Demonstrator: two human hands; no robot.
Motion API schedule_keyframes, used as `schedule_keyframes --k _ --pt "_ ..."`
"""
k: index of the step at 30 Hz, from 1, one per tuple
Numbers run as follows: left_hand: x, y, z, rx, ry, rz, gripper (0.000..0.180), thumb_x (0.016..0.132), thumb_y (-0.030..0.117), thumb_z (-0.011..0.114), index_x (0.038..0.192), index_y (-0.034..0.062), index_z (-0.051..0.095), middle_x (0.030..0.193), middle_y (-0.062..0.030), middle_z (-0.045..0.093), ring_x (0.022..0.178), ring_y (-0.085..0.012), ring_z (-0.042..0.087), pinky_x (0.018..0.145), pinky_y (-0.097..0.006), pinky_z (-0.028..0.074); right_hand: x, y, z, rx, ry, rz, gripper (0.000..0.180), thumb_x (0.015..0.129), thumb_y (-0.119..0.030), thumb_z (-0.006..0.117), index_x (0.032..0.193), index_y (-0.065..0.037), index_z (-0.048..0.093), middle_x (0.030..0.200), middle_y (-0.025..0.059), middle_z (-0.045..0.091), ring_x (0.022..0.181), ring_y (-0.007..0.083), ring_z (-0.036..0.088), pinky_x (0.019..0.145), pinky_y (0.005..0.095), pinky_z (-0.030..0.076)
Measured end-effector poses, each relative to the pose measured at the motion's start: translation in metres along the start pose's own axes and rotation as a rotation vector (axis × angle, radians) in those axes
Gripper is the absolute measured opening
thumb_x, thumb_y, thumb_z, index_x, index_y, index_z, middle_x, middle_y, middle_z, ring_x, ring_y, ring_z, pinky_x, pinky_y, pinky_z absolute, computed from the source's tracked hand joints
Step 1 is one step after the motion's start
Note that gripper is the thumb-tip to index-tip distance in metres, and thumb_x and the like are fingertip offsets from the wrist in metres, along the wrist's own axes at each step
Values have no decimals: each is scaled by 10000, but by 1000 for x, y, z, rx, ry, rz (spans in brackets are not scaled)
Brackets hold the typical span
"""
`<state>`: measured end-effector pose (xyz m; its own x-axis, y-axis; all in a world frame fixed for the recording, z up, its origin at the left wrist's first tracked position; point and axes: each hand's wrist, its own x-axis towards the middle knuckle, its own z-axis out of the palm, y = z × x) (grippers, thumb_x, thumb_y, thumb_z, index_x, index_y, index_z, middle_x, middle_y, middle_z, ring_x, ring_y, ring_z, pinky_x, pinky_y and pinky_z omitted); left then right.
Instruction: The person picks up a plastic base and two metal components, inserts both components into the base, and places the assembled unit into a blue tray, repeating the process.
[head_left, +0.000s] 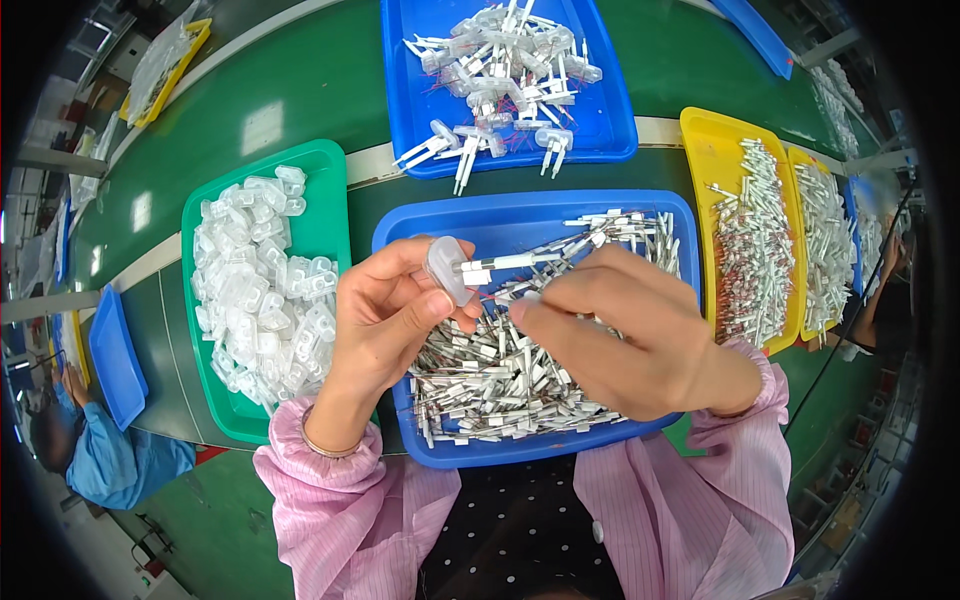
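My left hand [385, 315] pinches a clear, frosted plastic cap [441, 266] between thumb and fingers, above the near blue tray [540, 456]. Out of the cap's right side sticks a white two-pronged part [510, 262], pointing right. A thin red wire [492, 297] runs from the cap toward the fingertips of my right hand [635, 335]. Those fingers are pinched together just right of the cap, seemingly on the wire; the exact grip is partly hidden. Under both hands, many loose white parts [500, 385] with thin leads fill the blue tray.
A green tray [335, 170] of clear caps stands left. Behind, another blue tray [400, 110] holds caps fitted with white parts, some overhanging its front rim. Yellow trays [697, 130] of white parts stand right. A blue-sleeved person [125, 455] sits far left; another person [885, 310] is far right.
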<state>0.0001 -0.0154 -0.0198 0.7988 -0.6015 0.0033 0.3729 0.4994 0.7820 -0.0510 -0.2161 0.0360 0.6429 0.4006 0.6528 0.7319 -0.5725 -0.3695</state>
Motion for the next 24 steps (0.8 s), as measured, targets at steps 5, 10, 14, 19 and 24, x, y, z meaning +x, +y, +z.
schedule_keyframes --k 5,10,14,19,24 --pt "-2 -1 4 -9 -9 0 317 824 8 586 1116 -86 505 903 -146 620 783 -192 625 677 -309 537 0 -3 8 90 34 72 222 610 72 674 828 52 633 731 121 586 539 191 533 457 255 419" --pt "-4 -5 5 -59 33 5 329 818 -1 591 1120 -89 495 894 -150 620 776 -201 629 673 -313 540 -3 -11 20 397 142 357 135 710 84 650 841 60 627 787 138 608 598 170 589 489 237 456" --pt "-4 -7 5 -55 15 44 324 808 -5 604 1100 -87 493 876 -155 621 772 -208 631 664 -314 540 -11 -9 32 950 313 797 121 773 74 618 893 60 617 825 130 626 685 135 618 565 228 506" --pt "-4 -12 4 -29 19 75 300 811 6 608 1073 -79 489 870 -155 619 768 -208 631 659 -312 541 -8 -4 37 840 213 708 115 771 70 612 884 47 616 803 124 638 700 138 639 587 234 522" --pt "-4 -12 2 -25 14 145 269 785 -37 624 1019 -70 496 892 -143 578 776 -190 620 679 -304 530 -6 -5 43 584 234 579 108 723 67 639 816 18 614 711 131 634 636 189 643 551 264 495"
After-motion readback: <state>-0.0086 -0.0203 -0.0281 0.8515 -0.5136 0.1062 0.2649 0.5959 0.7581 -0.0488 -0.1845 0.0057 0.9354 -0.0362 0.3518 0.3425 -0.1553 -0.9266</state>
